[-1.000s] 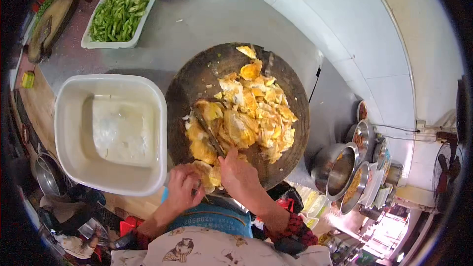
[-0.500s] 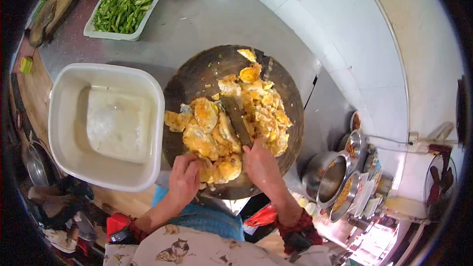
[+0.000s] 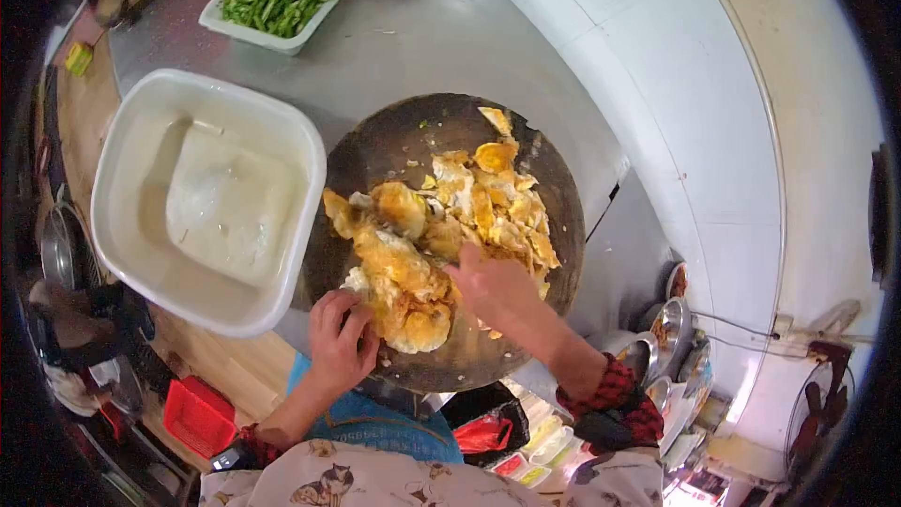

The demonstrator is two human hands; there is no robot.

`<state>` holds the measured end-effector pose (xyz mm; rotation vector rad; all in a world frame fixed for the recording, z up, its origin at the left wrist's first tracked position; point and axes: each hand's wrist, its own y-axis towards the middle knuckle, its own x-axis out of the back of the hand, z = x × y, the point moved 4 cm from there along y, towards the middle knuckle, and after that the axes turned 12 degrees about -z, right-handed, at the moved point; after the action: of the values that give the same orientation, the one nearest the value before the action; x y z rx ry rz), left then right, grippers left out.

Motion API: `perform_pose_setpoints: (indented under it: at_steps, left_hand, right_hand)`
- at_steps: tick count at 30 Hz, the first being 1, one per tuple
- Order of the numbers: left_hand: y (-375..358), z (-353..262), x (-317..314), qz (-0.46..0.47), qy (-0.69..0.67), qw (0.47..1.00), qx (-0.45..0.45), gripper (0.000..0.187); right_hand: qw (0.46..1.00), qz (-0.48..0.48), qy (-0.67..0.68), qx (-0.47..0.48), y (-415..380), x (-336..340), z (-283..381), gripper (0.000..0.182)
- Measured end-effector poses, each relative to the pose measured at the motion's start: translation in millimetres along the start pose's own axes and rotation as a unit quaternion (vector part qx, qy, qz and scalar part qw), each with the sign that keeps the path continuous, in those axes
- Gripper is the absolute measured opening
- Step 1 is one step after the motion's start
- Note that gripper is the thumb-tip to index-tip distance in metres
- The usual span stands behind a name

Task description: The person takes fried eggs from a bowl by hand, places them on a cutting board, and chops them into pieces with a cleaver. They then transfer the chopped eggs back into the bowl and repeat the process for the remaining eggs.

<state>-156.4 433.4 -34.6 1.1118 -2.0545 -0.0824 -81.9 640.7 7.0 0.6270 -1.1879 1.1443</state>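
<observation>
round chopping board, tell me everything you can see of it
The round chopping board looks like dark, worn wood, a thick disc lying flat on the steel counter, beside the white tub. A heap of fried eggs covers its middle and right. The left hand rests at its near edge and the right hand presses on the eggs.

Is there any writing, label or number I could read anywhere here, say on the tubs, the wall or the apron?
No text can be read.
The white tub and the round chopping board bear no marking.
The apron shows cat pictures only, no words.
The packets below the counter are too small and blurred to read.
</observation>
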Motion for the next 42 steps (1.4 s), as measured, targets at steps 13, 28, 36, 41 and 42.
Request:
perform_pose_setpoints:
  at_steps: [13, 28, 36, 41, 42]
  left_hand:
    - [-17.6, -20.1, -3.0, 0.0, 0.022, 1.0, 0.014, 0.031]
    - [-24.1, -10.5, -13.0, -0.012, -0.018, 0.999, -0.044, 0.026]
    - [-25.2, -10.6, -9.4, 0.006, -0.02, 0.998, -0.056, 0.029]
    - [-28.0, -8.3, -10.5, 0.006, -0.037, 0.998, -0.059, 0.03]
    - [-30.4, -6.9, -9.9, -0.001, -0.042, 0.997, -0.062, 0.03]
  right_hand:
    - [1.0, -0.007, -0.014, 0.002, -12.6, -5.1, 5.0, 0.028]
    - [0.995, 0.007, 0.026, -0.093, -40.9, 21.3, 23.3, 0.031]
    - [0.995, 0.059, -0.015, -0.079, -71.8, -21.0, 45.0, 0.031]
    - [0.989, 0.015, 0.041, -0.138, -77.0, 15.8, 47.3, 0.031]
    - [0.992, -0.015, 0.04, -0.121, -83.0, 23.2, 56.8, 0.032]
